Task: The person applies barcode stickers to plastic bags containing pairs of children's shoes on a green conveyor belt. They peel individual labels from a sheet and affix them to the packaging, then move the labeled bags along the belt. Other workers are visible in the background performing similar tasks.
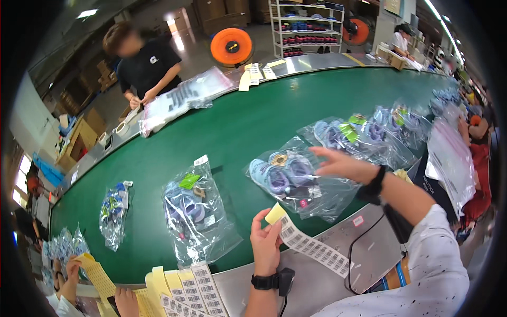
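My left hand [265, 243] is closed on a strip of barcode labels [312, 248] with a yellow backing. The strip hangs off to the right over the metal edge of the conveyor. My right hand [346, 166] is open, fingers stretched leftward, above a clear plastic bag with a pair of light blue shoes [272, 177]. Whether its fingertips touch the bag, I cannot tell. A round pink sticker [303, 203] shows on the lower part of this bag. Just right of it, more bagged blue shoes [330, 132] with green tags lie close together.
Other bagged shoes [193, 203] lie leftward on the green conveyor belt [232, 132]. Label sheets [185, 288] cover the near metal ledge [240, 285], beside a co-worker's hands [127, 301]. A black cable [353, 259] crosses the ledge. Across the belt stands a person [150, 68] by plastic bags [185, 95].
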{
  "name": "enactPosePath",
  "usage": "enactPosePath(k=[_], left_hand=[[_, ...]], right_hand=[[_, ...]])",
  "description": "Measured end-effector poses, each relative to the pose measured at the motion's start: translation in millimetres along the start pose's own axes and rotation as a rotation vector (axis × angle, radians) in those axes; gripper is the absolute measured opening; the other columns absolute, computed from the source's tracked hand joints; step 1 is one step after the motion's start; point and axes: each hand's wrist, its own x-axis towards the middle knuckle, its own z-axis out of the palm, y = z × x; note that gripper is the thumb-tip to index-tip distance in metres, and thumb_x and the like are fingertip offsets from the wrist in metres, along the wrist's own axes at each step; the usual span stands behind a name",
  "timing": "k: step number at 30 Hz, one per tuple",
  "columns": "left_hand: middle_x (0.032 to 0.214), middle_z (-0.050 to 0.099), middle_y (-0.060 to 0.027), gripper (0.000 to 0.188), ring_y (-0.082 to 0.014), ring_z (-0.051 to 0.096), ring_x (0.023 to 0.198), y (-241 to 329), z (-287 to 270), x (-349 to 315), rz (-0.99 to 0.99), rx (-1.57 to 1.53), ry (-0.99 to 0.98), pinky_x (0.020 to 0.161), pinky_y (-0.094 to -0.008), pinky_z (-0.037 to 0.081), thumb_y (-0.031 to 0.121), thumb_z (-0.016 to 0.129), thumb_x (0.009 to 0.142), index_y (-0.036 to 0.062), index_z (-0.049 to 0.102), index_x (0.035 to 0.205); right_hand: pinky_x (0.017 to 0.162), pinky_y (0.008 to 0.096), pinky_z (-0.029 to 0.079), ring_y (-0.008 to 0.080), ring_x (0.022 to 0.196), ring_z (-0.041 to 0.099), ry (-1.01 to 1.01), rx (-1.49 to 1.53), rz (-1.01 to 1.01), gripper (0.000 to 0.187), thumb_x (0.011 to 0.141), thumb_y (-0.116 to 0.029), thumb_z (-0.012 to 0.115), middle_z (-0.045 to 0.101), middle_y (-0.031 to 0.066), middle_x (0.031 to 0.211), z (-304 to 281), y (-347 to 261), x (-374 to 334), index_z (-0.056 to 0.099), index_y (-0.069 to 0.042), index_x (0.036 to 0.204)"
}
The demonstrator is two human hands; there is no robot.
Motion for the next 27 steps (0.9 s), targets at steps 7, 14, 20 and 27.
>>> enactPosePath(k=[7,14,20,27], left_hand=[[0.083,0.068,-0.009,0.047,-0.0256,0.07,0.085,23,23,-52,0.07,0.135,-0.087,0.074,-0.032,0.057,-0.006,0.054,0.09,0.0027,0.043,0.135],[0.088,0.066,-0.0037,0.029,-0.0058,0.06,0.074,24,4,-53,0.194,0.478,0.162,0.067,-0.0211,0.049,0.0,0.06,0.091,-0.0026,0.059,0.12],[0.087,0.066,-0.0008,0.022,-0.002,0.056,0.074,6,10,-32,0.228,0.499,0.115,0.063,-0.0171,0.043,0.0,0.06,0.091,-0.0027,0.061,0.113],[0.083,0.066,0.0006,0.018,-0.0004,0.054,0.071,4,16,-29,0.237,0.567,0.104,0.061,-0.0155,0.04,0.001,0.06,0.092,-0.0025,0.063,0.109]], right_hand=[[0.102,0.0383,0.041,0.0326,0.124,0.049,0.188,-0.017,-0.409,0.078,0.075,-0.008,0.069,0.047,0.0205,0.138,138,51,99,0.036,-0.006,0.145],[0.083,0.0296,0.05,0.0198,0.1,0.061,-0.133,0.196,-0.307,0.033,0.084,-0.012,0.069,0.064,0.014,0.112,138,-6,56,0.063,-0.001,0.115],[0.071,0.028,0.05,0.018,0.079,0.063,-0.131,-0.047,-0.407,0.018,0.084,-0.01,0.068,0.066,0.0083,0.092,115,-13,-27,0.068,0.001,0.099],[0.062,0.0322,0.047,0.0215,0.072,0.06,0.043,-0.196,-0.454,0.006,0.081,-0.006,0.069,0.061,0.0089,0.082,115,-12,-43,0.068,-0.001,0.085]])
